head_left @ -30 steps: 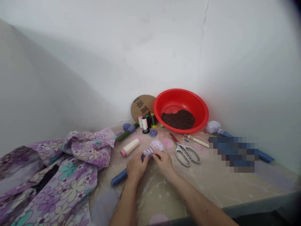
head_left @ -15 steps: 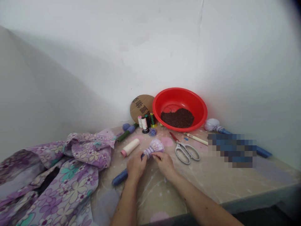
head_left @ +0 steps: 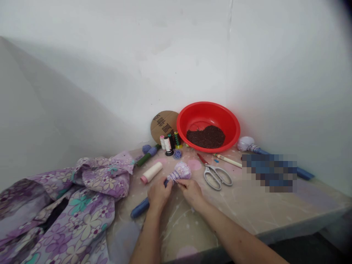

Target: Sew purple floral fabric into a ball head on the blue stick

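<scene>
My left hand [head_left: 158, 196] grips a blue rod [head_left: 140, 208] just below a round lilac fabric bundle [head_left: 182, 171], which is bound at its neck with thread. The fingertips of my right hand [head_left: 191, 191] pinch at that bound neck, and a thin bright line there may be a needle, too small to tell. A cream thread spool [head_left: 151, 172] lies on the table just beyond my left hand, and steel scissors [head_left: 216, 177] lie to the right of my right hand.
A red basin [head_left: 208, 103] holding dark granular matter stands in the wall corner, with thread spools [head_left: 167, 145] beside it. Purple floral cloth [head_left: 82, 205] is heaped at the left. A second bound bundle [head_left: 245, 144] lies at the right, beside a pixelated patch [head_left: 269, 172].
The whole view has drifted slightly, with the table items sitting a little higher and further left. My right fingertips have shifted on the bound neck, and my left hand keeps its grip.
</scene>
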A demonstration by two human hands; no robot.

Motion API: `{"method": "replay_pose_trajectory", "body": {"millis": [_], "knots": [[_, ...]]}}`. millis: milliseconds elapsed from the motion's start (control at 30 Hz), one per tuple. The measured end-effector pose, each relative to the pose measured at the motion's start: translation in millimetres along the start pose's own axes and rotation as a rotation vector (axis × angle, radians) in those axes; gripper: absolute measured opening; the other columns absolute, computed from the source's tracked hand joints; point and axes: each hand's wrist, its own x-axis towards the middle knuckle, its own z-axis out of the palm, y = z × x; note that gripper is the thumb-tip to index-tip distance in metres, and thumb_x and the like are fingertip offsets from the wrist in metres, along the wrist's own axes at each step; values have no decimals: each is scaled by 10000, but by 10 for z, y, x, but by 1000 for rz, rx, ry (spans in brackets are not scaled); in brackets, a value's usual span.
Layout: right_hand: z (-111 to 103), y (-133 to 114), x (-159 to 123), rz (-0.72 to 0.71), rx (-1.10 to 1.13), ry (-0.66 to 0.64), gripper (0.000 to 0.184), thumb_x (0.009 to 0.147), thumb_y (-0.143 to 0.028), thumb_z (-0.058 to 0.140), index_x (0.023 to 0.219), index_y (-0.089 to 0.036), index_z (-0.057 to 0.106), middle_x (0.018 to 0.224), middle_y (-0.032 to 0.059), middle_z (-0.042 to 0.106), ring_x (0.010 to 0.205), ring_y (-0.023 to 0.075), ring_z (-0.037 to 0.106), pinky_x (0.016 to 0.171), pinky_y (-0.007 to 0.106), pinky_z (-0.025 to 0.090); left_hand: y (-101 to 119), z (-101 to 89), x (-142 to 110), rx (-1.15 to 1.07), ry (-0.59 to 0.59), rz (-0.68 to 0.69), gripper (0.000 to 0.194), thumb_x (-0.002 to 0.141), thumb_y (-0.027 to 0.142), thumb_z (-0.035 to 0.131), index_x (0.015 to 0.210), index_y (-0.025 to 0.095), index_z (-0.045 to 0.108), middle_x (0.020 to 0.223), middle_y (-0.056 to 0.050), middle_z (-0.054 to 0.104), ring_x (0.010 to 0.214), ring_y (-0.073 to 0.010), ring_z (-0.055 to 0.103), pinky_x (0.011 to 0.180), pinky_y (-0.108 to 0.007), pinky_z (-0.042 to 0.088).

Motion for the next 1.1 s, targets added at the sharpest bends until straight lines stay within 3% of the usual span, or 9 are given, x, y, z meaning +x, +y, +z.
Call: {"method": "replay_pose_trajectory", "body": {"millis": [633, 1100], "knots": [[6, 19, 27, -9, -32, -81, 289, 755, -249, 452, 983, -271, 629, 954, 10, 653, 825, 175, 608, 709, 262, 448, -9, 25, 6, 16, 22, -2, 351, 771, 452, 376, 978, 265, 588, 945, -47, 644, 892, -219, 567, 704, -290, 393], [60, 1, -7, -27, -92, -16, 282, 751, -194, 458, 976, -243, 621, 899, 16, 665, 806, 155, 587, 704, 234, 402, 2, 31, -3, 32, 18, -20, 364, 773, 452, 375, 997, 255, 584, 949, -54, 640, 887, -205, 565, 696, -270, 385]]}}
